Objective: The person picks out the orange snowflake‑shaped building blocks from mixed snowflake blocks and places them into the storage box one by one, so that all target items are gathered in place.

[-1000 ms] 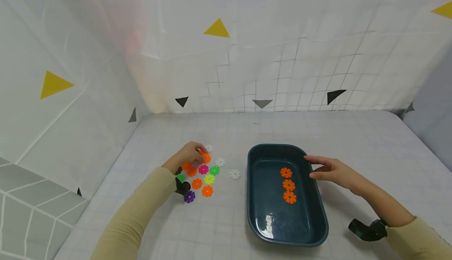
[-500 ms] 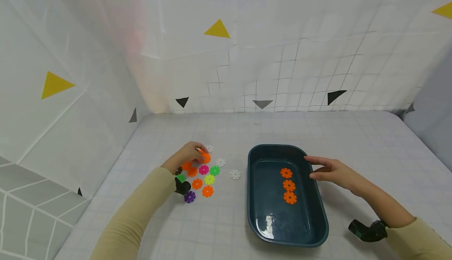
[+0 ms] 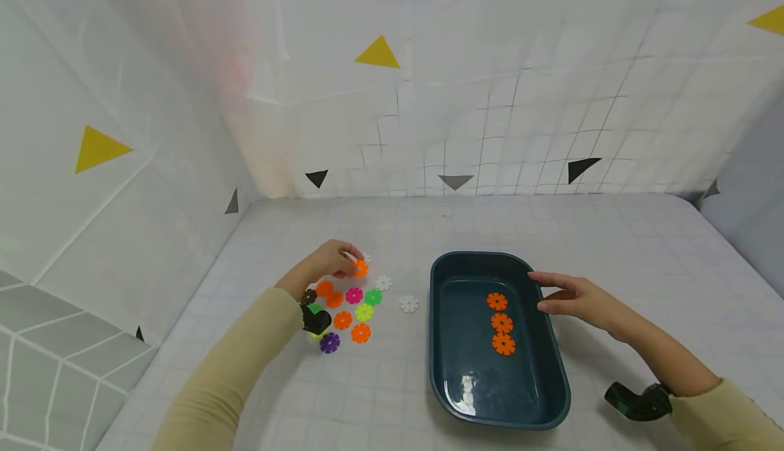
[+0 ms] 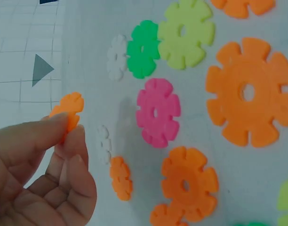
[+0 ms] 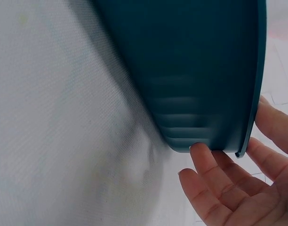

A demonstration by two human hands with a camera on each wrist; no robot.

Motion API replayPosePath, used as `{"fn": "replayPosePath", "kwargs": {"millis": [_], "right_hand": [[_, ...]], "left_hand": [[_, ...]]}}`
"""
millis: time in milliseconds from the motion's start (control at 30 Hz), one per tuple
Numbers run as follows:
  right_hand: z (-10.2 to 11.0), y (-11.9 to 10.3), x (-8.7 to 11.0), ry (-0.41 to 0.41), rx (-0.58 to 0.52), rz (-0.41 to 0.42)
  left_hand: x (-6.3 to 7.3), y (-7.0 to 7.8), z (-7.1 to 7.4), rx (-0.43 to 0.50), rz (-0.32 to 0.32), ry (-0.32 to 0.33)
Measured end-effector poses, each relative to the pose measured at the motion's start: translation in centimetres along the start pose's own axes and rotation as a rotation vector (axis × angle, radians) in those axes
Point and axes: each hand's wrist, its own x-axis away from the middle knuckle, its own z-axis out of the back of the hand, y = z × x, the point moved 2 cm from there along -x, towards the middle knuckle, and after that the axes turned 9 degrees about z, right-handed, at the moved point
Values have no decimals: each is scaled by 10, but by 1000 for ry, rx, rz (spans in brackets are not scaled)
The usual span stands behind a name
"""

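My left hand (image 3: 331, 258) pinches an orange notched plastic disc (image 4: 71, 107) between thumb and fingertips, just above the table. Below it lies a loose group of similar discs, including a pink disc (image 4: 158, 113), a green disc (image 4: 143, 49) and a yellow-green disc (image 3: 364, 312). My right hand (image 3: 572, 294) touches the right rim of a dark teal basin (image 3: 436, 342), its fingers fairly straight and resting along the rim and outer wall. Inside the basin, three orange discs (image 3: 501, 322) lie in a row.
A white disc (image 3: 409, 304) lies between the group and the basin. At the group's near side is a purple disc (image 3: 329, 343). The table (image 3: 392, 396) has a pale gridded cover, and a white sheet with triangle markers (image 3: 378, 53) hangs behind it.
My left hand has lifted slightly up and away from the group with the orange disc in its fingers. The right hand and the basin stay in place.
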Motion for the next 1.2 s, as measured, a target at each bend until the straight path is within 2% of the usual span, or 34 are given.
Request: {"fn": "replayPosePath", "kwargs": {"millis": [700, 867, 1200], "right_hand": [[0, 2, 0, 6, -21, -17], [0, 2, 1, 13, -28, -32], [1, 4, 2, 10, -33, -8]], "left_hand": [[17, 22, 2, 3, -96, -70], [22, 29, -2, 3, -124, -82], [33, 52, -17, -10, -163, -106]]}}
